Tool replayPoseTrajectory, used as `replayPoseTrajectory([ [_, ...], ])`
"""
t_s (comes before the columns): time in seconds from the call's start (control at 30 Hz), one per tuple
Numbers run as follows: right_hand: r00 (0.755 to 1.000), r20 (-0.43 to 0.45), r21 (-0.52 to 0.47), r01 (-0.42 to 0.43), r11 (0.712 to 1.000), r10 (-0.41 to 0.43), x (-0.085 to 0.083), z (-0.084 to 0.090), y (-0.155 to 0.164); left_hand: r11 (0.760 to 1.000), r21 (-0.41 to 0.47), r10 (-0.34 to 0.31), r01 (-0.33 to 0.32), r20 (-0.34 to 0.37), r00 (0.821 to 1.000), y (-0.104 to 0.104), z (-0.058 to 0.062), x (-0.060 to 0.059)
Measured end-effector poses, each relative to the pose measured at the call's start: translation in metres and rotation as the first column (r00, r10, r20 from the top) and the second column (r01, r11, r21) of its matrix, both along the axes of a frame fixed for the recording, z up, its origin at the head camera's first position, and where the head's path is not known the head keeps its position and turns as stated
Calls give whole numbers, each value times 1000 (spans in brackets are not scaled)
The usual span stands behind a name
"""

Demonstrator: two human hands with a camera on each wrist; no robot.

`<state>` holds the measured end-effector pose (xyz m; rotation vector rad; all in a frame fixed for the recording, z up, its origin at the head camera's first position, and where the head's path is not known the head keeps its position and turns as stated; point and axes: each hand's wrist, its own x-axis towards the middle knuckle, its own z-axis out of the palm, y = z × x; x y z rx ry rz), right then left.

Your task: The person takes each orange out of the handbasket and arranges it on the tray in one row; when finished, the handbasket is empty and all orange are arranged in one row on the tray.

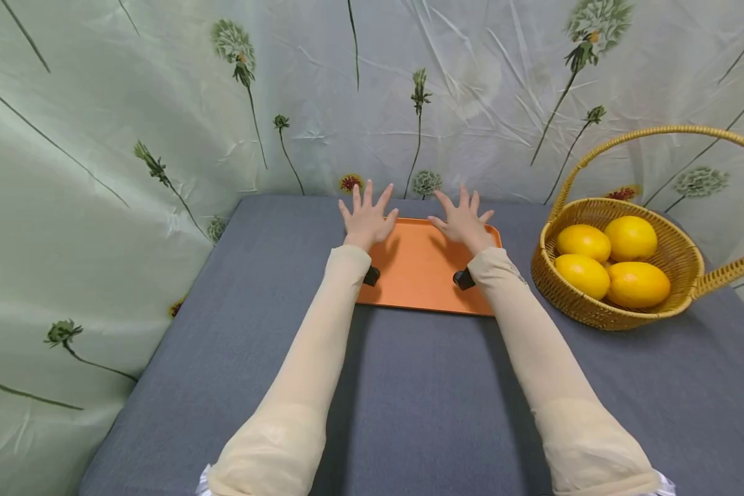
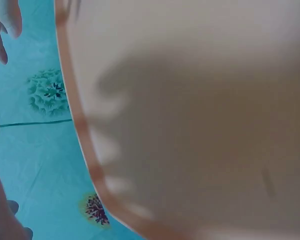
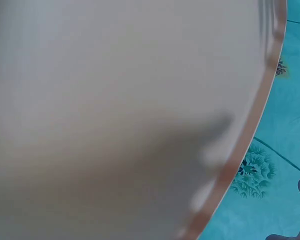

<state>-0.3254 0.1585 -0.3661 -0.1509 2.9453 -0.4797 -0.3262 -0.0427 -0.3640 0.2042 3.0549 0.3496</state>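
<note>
An orange tray [image 1: 418,269] lies flat on the grey cloth-covered table. Above its far left part, my left hand [image 1: 367,224] is held out with fingers spread. Over the far right part is my right hand [image 1: 463,224], its fingers spread too. Shadows of both hands fall on the tray, and neither hand holds anything. The left wrist view shows the tray [image 2: 200,125] large, with some fingertips [image 2: 10,20] at the left edge. In the right wrist view the tray [image 3: 120,100] fills most of the picture, and part of a hand shows at the right edge.
A wicker basket [image 1: 601,320] with a tall handle stands right of the tray. Several yellow lemons [image 1: 638,284] lie in it. Behind the table hangs a pale curtain [image 1: 372,103] with dandelion prints. Grey tablecloth [image 1: 273,262] stretches left of the tray.
</note>
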Motion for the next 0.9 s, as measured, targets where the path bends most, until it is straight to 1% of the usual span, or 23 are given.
replayPoseTrajectory([
  [0.13,1000,-16,-42,-2,999,1,0,0,2,999,30,16,-15,-47,999,0,0,-1],
  [0.23,999,-37,-88,-5,996,2,0,-1,4,997,75,22,-18,-61,998,-2,1,-1],
  [0.33,998,-68,-135,-14,991,5,1,-1,6,992,121,25,-19,-46,999,-5,-1,0],
  [0.43,995,-103,-175,-31,984,14,4,-1,9,986,166,35,-32,-15,999,-11,-5,3],
  [0.5,991,-131,-194,-49,980,23,7,0,10,983,176,41,-41,4,999,-16,-8,5],
  [0.7,967,-249,-254,-119,960,54,19,3,15,974,225,32,-34,13,999,-28,-16,10],
  [0.77,957,-283,-268,-143,953,64,23,3,16,970,242,28,-31,14,1000,-31,-17,11],
  [0.9,938,-337,-271,-185,945,87,30,5,19,970,242,19,-27,34,999,-36,-17,16],
])
